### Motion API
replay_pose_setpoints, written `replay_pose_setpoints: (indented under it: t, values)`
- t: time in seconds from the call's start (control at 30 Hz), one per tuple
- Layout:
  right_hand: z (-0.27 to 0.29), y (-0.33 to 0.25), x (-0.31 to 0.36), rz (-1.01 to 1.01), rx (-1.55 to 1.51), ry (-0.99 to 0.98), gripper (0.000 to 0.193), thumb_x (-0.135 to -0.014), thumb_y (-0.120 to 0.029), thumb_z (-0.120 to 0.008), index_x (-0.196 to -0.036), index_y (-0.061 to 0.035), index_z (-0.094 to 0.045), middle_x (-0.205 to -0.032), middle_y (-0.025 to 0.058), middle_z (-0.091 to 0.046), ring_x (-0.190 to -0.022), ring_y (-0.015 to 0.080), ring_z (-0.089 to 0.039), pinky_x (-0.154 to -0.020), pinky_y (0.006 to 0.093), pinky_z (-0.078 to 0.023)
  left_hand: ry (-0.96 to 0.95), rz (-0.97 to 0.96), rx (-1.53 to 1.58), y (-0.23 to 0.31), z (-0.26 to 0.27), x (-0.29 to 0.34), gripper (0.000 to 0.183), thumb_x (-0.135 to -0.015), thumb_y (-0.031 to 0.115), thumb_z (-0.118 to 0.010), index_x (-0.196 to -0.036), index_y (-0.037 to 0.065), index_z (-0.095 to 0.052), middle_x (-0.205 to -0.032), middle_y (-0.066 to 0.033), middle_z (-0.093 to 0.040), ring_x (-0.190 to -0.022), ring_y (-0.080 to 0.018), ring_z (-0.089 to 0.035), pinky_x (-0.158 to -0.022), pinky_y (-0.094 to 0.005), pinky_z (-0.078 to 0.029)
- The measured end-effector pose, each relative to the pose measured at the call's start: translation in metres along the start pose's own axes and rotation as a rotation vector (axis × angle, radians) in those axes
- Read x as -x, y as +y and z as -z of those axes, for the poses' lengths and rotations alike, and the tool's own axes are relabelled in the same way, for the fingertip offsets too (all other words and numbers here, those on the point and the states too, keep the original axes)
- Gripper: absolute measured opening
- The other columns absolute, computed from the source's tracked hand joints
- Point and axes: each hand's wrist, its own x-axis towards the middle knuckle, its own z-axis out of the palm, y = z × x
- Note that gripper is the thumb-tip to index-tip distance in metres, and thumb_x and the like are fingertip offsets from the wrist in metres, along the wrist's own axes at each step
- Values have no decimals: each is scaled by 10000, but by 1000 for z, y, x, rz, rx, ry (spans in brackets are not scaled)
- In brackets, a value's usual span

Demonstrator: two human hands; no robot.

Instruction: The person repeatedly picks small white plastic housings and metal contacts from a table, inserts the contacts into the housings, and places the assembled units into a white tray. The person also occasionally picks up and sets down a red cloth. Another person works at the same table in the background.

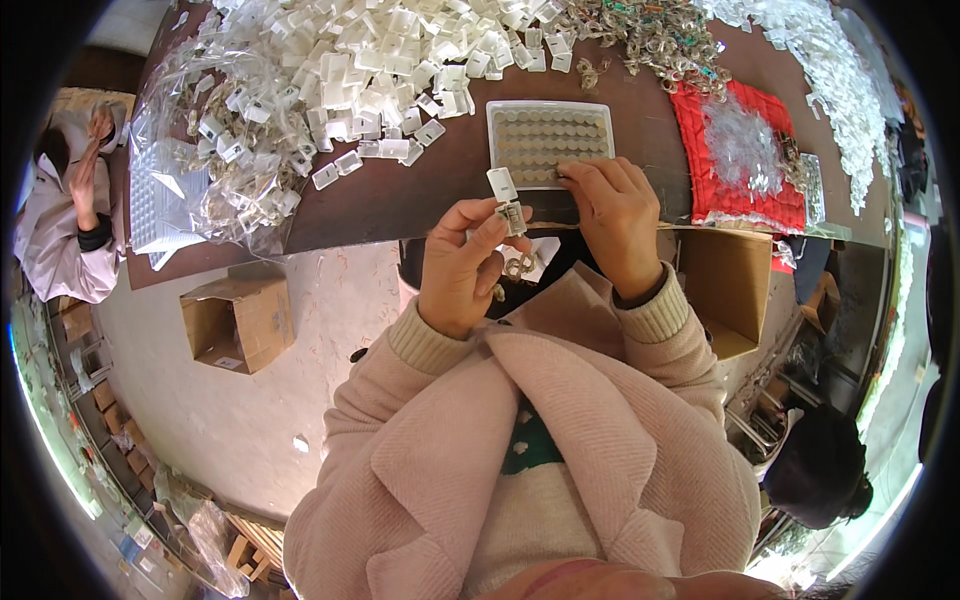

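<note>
My left hand (462, 262) grips a small white plastic case (502, 186) between thumb and fingers, just above the table's near edge. The case's white flap stands up, and its lower part (512, 220) shows a small compartment. Below it hangs a coil of thin clear wire (520, 265), partly hidden by the fingers. At the near right corner of a white tray (489, 135), my right hand (615, 215) has its thumb and forefinger pinched together. What they hold, if anything, is too small to make out. Rows of round, flat, greyish discs (550, 140) fill the tray.
A big heap of white plastic cases (370, 60) covers the back left, with wire coils (650, 40) behind the tray. To the right lies a red quilted cloth (740, 205) bearing clear plastic pieces (745, 140). Cardboard boxes (262, 315) stand below; another person (70, 220) sits left.
</note>
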Motion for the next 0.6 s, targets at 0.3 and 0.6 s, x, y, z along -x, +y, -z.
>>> replay_pose_setpoints:
  t: [0.3,0.6]
  values:
    - [10,-40,-4,1,-390,52,191,-741,-18,-757,-918,-69,-703,-841,62,-697,-744,269,-642,-679,361,-505,-63,-2,53,1,-7,2,181,-968,49,-624,-1138,-9,-601,-996,-125,-690,-802,-148,-709,-412,-149,-387]
    - [21,-46,-1,100,-418,-40,227,-741,-42,-756,-965,-53,-721,-897,67,-690,-808,268,-648,-711,358,-485,-18,-4,106,-2,0,9,161,-964,81,-644,-1107,7,-653,-939,-64,-699,-661,-67,-634,-424,-144,-366]
